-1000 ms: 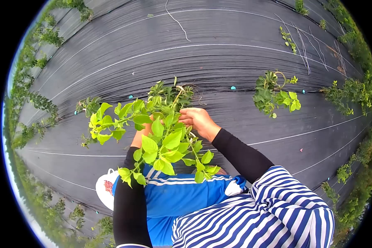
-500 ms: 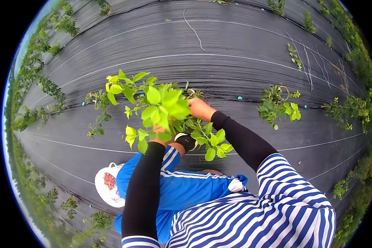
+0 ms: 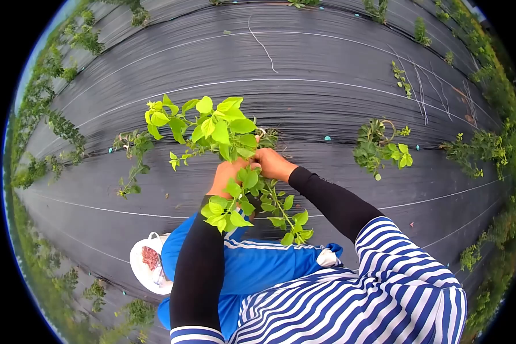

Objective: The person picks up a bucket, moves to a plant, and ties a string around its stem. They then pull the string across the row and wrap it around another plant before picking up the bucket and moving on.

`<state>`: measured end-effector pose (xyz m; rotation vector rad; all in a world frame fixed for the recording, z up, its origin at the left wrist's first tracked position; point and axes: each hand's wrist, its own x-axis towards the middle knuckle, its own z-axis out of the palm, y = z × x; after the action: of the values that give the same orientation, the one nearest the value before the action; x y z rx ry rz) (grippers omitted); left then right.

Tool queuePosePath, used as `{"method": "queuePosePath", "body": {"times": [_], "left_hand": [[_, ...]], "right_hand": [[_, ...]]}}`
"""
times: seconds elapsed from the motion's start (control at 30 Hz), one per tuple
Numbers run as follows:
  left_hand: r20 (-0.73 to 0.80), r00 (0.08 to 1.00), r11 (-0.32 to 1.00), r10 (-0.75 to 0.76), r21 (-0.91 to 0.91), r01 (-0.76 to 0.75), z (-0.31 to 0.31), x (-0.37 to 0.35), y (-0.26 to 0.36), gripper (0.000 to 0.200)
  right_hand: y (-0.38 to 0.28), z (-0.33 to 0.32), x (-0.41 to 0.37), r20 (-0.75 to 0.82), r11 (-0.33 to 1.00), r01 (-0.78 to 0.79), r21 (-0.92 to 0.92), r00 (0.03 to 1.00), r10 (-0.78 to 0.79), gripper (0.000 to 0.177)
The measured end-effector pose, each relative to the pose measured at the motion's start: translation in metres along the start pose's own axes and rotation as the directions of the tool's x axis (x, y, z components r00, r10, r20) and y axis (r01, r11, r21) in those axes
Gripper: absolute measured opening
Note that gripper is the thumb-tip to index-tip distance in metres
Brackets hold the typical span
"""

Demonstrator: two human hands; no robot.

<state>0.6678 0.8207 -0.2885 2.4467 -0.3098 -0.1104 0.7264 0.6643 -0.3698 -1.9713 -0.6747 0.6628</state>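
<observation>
My left hand [image 3: 226,175] has risen to meet my right hand [image 3: 272,163]; both now clasp the leafy shoots [image 3: 218,129], so the bunch sits gathered above my knuckles.

Our left hand [image 3: 226,175] and right hand [image 3: 272,163] meet side by side just beneath the leafy bunch [image 3: 223,129], which stands over the ground sheet [image 3: 304,63], with some shoots hanging below the hands, above our knees [image 3: 252,269]. To the right of the bunch, well apart, a second plant [image 3: 381,146] sits on the sheet, and to its left, nearer, sits a small plant [image 3: 133,149]. Below and left of the bunch, beside our knees, a bag [image 3: 149,264] lies on the sheet.
</observation>
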Motion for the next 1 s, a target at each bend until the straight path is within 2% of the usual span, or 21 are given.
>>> {"method": "queuePosePath", "body": {"times": [0.1, 0.17, 0.2, 0.3, 0.33, 0.37, 0.43, 0.47, 0.5, 0.53, 0.57, 0.6, 0.63, 0.67, 0.7, 0.73, 0.8, 0.83, 0.9, 0.93, 1.0], "left_hand": [[-0.04, 0.999, 0.996, 0.001, 0.092, 0.002, -0.003, 0.006, 0.004, 0.03], [-0.074, 0.996, 0.969, -0.05, 0.24, 0.066, -0.007, 0.009, 0.006, 0.047], [0.008, 0.993, 0.929, -0.122, 0.353, 0.111, -0.007, 0.008, -0.003, 0.061], [0.004, 0.989, 0.892, -0.145, 0.433, 0.129, -0.007, 0.002, -0.015, 0.061], [0.197, 0.905, 0.846, -0.376, 0.471, 0.249, -0.013, 0.011, -0.007, 0.058], [0.19, 0.902, 0.842, -0.388, 0.471, 0.263, -0.01, 0.002, -0.01, 0.058], [0.034, 0.987, 0.843, -0.157, 0.525, 0.116, 0.015, -0.018, -0.028, 0.048], [-0.092, 0.967, 0.971, -0.237, -0.046, 0.234, 0.053, -0.021, -0.063, 0.041], [-0.151, 0.92, 0.768, -0.363, -0.607, 0.203, 0.083, -0.022, -0.092, 0.037], [-0.153, 0.919, 0.769, -0.364, -0.607, 0.203, 0.083, -0.022, -0.091, 0.037], [-0.015, 0.902, 0.215, -0.432, -0.973, 0.087, 0.083, -0.023, -0.089, 0.037], [0.138, 0.907, -0.439, -0.397, -0.897, -0.056, 0.082, -0.025, -0.085, 0.038], [0.234, 0.933, -0.896, -0.275, -0.414, -0.16, 0.081, -0.026, -0.08, 0.038], [0.228, 0.966, -0.95, -0.12, 0.257, -0.178, 0.08, -0.026, -0.075, 0.039], [0.226, 0.967, -0.95, -0.121, 0.256, -0.179, 0.082, -0.027, -0.067, 0.039], [0.208, 0.949, -0.971, -0.237, -0.059, -0.23, 0.086, -0.03, -0.056, 0.04], [0.068, 0.9, -0.714, -0.431, -0.635, -0.295, 0.085, -0.034, -0.041, 0.042], [0.06, 0.897, -0.71, -0.438, -0.635, -0.304, 0.075, -0.036, -0.036, 0.042], [0.478, 0.806, -0.845, -0.351, -0.533, -0.052, 0.059, -0.04, -0.029, 0.055], [0.339, 0.907, -0.777, -0.25, -0.629, 0.021, 0.061, -0.043, -0.03, 0.045], [0.28, 0.929, -0.696, -0.242, -0.718, 0.035, 0.067, -0.051, -0.022, 0.045]], "right_hand": [[-0.016, -0.003, -0.006, -0.07, 0.998, -0.003, -0.06, 0.998, -0.001, 0.012], [-0.033, -0.008, -0.012, -0.17, 0.982, -0.076, -0.17, 0.984, 0.046, 0.014], [-0.036, -0.009, -0.014, -0.168, 0.982, -0.076, -0.171, 0.985, 0.047, 0.014], [-0.035, -0.012, -0.012, -0.303, 0.998, -0.051, 0.03, 0.951, 0.058, 0.022], [-0.03, -0.014, -0.008, -0.372, 0.974, -0.019, 0.224, 0.922, 0.104, 0.023], [-0.024, -0.016, -0.003, -0.425, 0.913, 0.025, 0.408, 0.89, 0.165, 0.025], [-0.016, -0.038, 0.01, -0.429, 0.876, 0.043, 0.481, 0.883, 0.192, 0.027], [-0.004, -0.046, 0.022, -0.436, 0.854, 0.073, 0.516, 0.88, 0.188, 0.027], [-0.006, -0.058, 0.031, -0.4, 0.824, 0.05, 0.565, 0.89, 0.22, 0.027], [-0.01, -0.071, 0.038, -0.363, 0.821, 0.014, 0.57, 0.901, 0.237, 0.027], [-0.015, -0.084, 0.044, -0.327, 0.819, -0.022, 0.574, 0.911, 0.253, 0.028], [-0.015, -0.095, 0.051, -0.316, 0.787, -0.049, 0.614, 0.899, 0.303, 0.028], [-0.011, -0.106, 0.057, -0.304, 0.753, -0.074, 0.653, 0.886, 0.351, 0.029], [-0.007, -0.117, 0.061, -0.324, 0.744, -0.08, 0.663, 0.866, 0.381, 0.029], [-0.003, -0.126, 0.062, -0.34, 0.713, -0.078, 0.697, 0.839, 0.424, 0.028], [0.0, -0.131, 0.061, -0.306, 0.695, -0.102, 0.712, 0.845, 0.438, 0.028], [0.002, -0.135, 0.059, -0.241, 0.686, -0.142, 0.714, 0.87, 0.43, 0.028], [-0.001, -0.133, 0.056, -0.208, 0.711, -0.148, 0.688, 0.898, 0.387, 0.028], [-0.008, -0.13, 0.047, -0.148, 0.743, -0.165, 0.649, 0.93, 0.336, 0.028], [-0.012, -0.127, 0.04, -0.144, 0.744, -0.175, 0.645, 0.928, 0.342, 0.029], [-0.007, -0.121, 0.026, -0.11, 0.717, -0.179, 0.674, 0.935, 0.337, 0.027]]}}
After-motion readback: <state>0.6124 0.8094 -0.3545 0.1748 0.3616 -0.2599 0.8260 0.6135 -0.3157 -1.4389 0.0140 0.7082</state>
